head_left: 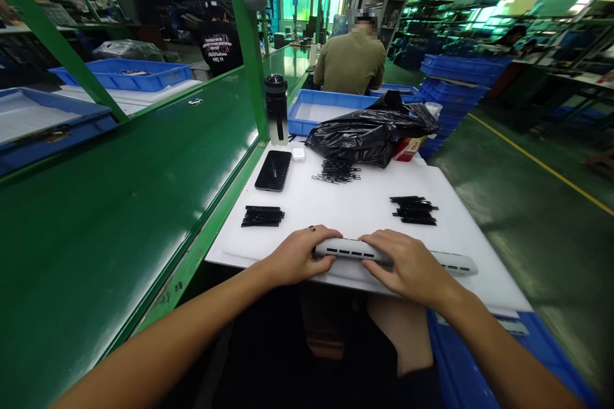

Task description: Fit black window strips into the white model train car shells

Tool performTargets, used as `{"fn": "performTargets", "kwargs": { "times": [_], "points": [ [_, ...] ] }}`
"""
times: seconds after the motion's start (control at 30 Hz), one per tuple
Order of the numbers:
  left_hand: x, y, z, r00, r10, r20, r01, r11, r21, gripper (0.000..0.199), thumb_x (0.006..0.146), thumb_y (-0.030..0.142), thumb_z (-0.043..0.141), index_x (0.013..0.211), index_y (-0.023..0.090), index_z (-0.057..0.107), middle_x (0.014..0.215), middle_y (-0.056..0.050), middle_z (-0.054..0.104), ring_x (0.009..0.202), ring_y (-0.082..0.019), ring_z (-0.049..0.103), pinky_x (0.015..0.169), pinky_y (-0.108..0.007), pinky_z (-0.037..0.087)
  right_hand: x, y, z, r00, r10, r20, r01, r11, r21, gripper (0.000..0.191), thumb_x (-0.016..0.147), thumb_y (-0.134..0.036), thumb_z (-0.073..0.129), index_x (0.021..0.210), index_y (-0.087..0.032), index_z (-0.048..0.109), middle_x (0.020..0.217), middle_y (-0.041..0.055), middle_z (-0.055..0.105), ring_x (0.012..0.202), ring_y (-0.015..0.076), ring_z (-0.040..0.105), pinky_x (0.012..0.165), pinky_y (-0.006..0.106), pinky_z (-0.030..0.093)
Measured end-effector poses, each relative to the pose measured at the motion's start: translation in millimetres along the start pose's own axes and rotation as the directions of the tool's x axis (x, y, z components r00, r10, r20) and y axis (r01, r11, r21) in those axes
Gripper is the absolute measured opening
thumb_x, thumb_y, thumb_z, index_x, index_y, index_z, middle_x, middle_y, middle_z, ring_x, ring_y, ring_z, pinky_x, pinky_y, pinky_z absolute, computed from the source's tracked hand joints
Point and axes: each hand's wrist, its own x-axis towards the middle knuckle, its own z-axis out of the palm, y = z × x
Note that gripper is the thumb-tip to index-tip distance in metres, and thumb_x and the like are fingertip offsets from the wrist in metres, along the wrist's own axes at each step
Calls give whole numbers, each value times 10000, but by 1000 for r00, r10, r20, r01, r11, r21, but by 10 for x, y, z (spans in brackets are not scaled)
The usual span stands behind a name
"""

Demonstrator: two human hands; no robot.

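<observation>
A long light-grey plastic housing with a row of dark slots [352,249] lies across the near edge of the white work surface. My left hand [307,255] grips its left end, thumb below and fingers above. Further along, my right hand [405,262] pinches the same housing and hides part of it. A slotted grey end [455,262] shows to the right of my right hand; whether it belongs to the same piece I cannot tell. Beyond my hands lie a left stack of black strips [262,216], a right stack of black strips [415,211] and a pile of thin black frames [337,170].
Farther back are a phone [273,170], a white earbud case [298,154], a bottle [277,108] and a black plastic bag [369,131]. A green partition [144,204] runs along the left. Blue crates [453,89] are stacked at right; a person [352,61] sits ahead.
</observation>
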Motion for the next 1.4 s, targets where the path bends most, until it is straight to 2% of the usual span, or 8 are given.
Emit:
{"fn": "performTargets", "kwargs": {
  "times": [0.2, 0.53, 0.77, 0.9, 1.03, 1.17, 1.27, 1.4],
  "points": [
    [-4, 35, 2, 999, -33, 7, 32, 999, 32, 428, 839, 214, 636, 1264, 235, 592, 1154, -48, 677, 1015, -215, 634, 892, -303, 481, 24, -44, 87, 998, -6, -58, 3, 999, -46, 391, 897, -402, 602, 1243, -217, 596, 1184, 89, 685, 1062, 278, 637, 917, 451, 520],
    [21, -1, 69, 998, -52, -42, 55, 995, 80, 375, 831, 284, 689, 1197, 237, 619, 1125, -44, 699, 1005, -229, 646, 885, -321, 475, 119, -107, 134, 997, -81, -1, 80, 989, -126, 255, 940, -338, 513, 1119, -179, 600, 1027, 124, 680, 937, 283, 637, 818, 453, 528],
    [-7, 29, 50, 1000, -14, -27, 15, 998, 57, 362, 875, 286, 658, 1230, 234, 609, 1116, -49, 682, 999, -216, 630, 892, -322, 471, 70, -15, 6, 999, -37, 25, 37, 999, -27, 338, 916, -383, 574, 1207, -214, 606, 1131, 84, 690, 1009, 255, 651, 867, 413, 541],
    [3, 3, 6, 997, -6, -76, 2, 998, -60, 383, 861, 249, 670, 1238, 237, 597, 1192, -72, 640, 1058, -218, 617, 925, -328, 487, 73, 60, -19, 997, -69, -17, 67, 994, -89, 327, 897, -353, 604, 1190, -208, 616, 1114, 89, 694, 998, 272, 652, 864, 430, 533],
    [60, -58, -50, 972, -213, -102, 153, 899, -411, 598, 876, 366, 665, 1404, 242, 412, 1295, -116, 580, 901, -191, 691, 762, -315, 570, 122, 32, 122, 977, -122, -175, 81, 970, -227, 303, 893, -294, 618, 1171, -175, 595, 1118, 135, 658, 1009, 311, 606, 885, 481, 487],
    [112, -108, -69, 952, -306, -3, 255, 798, -546, 364, 942, 456, 547, 1147, 158, 584, 1019, -84, 682, 760, -187, 720, 706, -324, 601, 147, -23, 209, 971, -119, -207, 75, 975, -209, 312, 892, -334, 645, 1158, -181, 585, 1113, 139, 638, 1011, 306, 587, 892, 469, 477],
    [114, -116, -68, 956, -292, -36, 243, 854, -460, 288, 919, 415, 594, 1033, 156, 649, 945, -57, 699, 736, -179, 711, 716, -308, 593, 186, 129, 103, 978, -112, -173, 95, 990, -102, 411, 858, -455, 677, 1165, -192, 602, 1157, 123, 647, 1073, 293, 596, 945, 449, 472],
    [108, -103, -84, 954, -298, -46, 251, 870, -425, 306, 930, 388, 578, 1128, 168, 655, 1038, -64, 695, 677, -148, 702, 707, -296, 586, 347, 823, -213, 952, 145, -270, -159, 987, -31, 307, 962, -400, 467, 1047, -202, 685, 1049, 106, 708, 1009, 285, 647, 924, 477, 497]
  ]
}}
